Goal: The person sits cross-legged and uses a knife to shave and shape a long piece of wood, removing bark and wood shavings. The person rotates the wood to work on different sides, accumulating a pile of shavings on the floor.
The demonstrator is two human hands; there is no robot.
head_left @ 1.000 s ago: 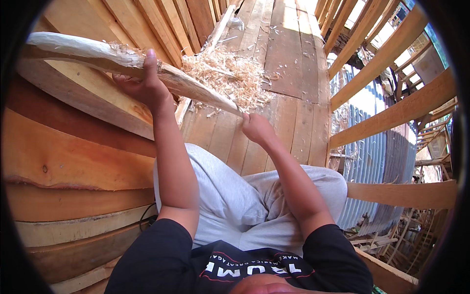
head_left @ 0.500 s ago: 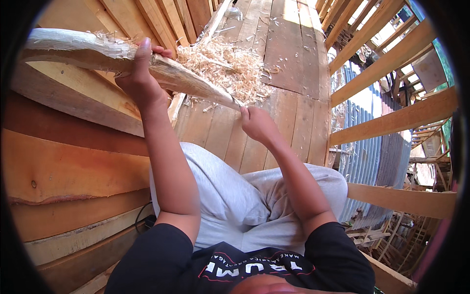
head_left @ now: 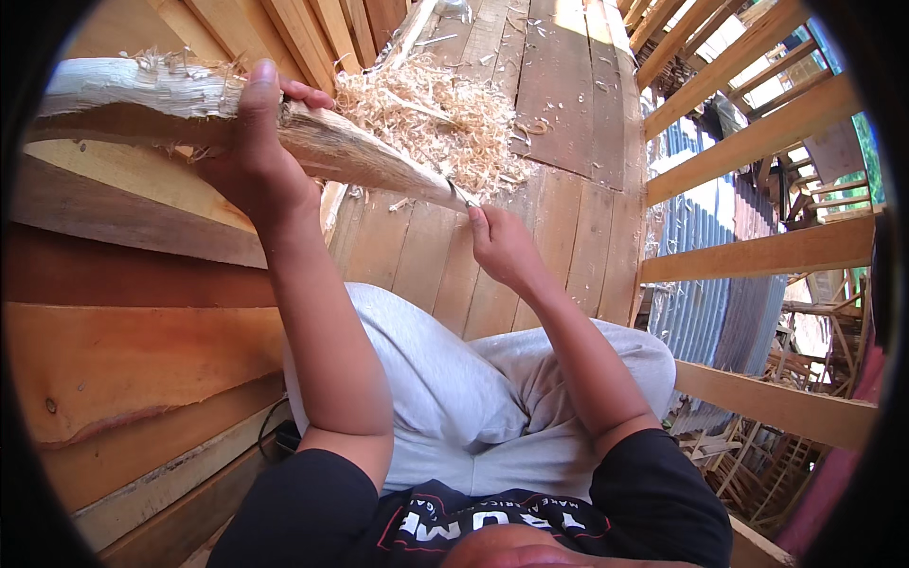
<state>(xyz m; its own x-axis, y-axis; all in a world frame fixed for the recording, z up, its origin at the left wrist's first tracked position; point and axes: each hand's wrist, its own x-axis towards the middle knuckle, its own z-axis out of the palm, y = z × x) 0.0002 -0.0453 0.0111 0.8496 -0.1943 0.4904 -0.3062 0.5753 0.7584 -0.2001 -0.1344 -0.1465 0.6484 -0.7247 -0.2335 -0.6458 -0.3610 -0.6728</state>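
A long, pale piece of wood (head_left: 369, 161) slants from the far left down toward the middle, rough and whitish at its thick end and tapering to a narrow tip. My left hand (head_left: 260, 142) wraps round its thicker part, thumb on top. At the tapered tip, my right hand (head_left: 504, 244) is closed on a knife, whose thin dark blade (head_left: 456, 192) lies against the wood. The handle is hidden inside my fingers. Fine curls of wood cling to the upper side of the piece near my left hand.
A heap of wood shavings (head_left: 436, 109) lies on the plank floor (head_left: 559, 123) beyond my hands. Boards (head_left: 142, 360) form a wall close on my left. A slatted wooden railing (head_left: 757, 251) runs along the right, with corrugated metal sheets (head_left: 696, 237) beyond it.
My left hand and the wood have shifted slightly left. My right hand and the knife have edged a little right and down, with the blade still at the tip.
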